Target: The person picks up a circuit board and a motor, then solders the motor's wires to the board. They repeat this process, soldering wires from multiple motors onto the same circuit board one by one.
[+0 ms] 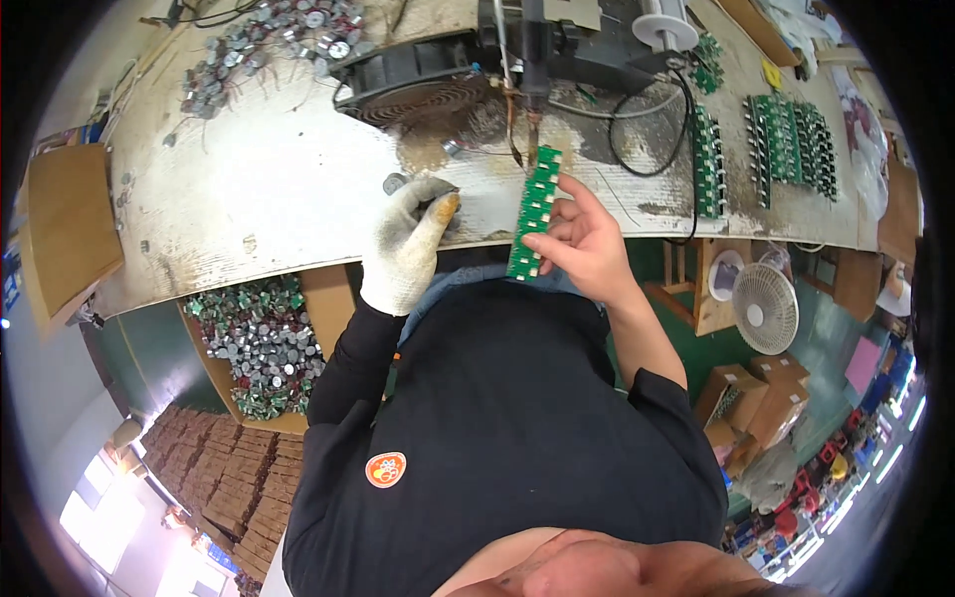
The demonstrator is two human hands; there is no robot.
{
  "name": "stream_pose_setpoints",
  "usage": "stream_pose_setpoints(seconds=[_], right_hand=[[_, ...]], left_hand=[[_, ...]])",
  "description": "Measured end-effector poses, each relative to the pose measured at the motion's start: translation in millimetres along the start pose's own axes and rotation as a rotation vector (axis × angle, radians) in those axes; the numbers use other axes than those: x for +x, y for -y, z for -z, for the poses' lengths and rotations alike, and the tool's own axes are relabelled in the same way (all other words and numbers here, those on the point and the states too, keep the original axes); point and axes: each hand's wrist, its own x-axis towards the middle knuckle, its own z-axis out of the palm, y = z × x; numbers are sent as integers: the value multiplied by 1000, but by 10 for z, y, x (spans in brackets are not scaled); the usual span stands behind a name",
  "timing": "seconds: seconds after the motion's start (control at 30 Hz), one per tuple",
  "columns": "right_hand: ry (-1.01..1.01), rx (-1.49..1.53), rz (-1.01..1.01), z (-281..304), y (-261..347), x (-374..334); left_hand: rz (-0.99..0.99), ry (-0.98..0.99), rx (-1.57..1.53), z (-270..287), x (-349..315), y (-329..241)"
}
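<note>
My bare right hand (589,237) grips a long green circuit board strip (537,204) between thumb and fingers. The strip stands almost upright in view, with small pale parts along its edge, and its upper end is close under the soldering tip (533,129). To the left, my left hand (410,239) wears a white glove with a stained thumb tip. Its thumb and fingers are pinched together; what they hold, if anything, is too dark and small to make out. A small round grey motor (394,183) shows beside the gloved fingers.
Behind my hands stand a black fan (423,80) and a solder wire spool (665,30). Small motors (288,45) are heaped at the far left. More green board strips (791,144) lie to the right. A cardboard box (224,383) of motors with boards sits below the table's edge.
</note>
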Motion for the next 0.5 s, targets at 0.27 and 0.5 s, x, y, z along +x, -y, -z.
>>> stream_pose_setpoints(seconds=[0.27,0.5], right_hand=[[3,12,4,-15,-24,-61],[-1,-45,4,-14,17,-63]], left_hand=[[86,56,159,-289,81,29],[140,93,61,-429,108,-70]])
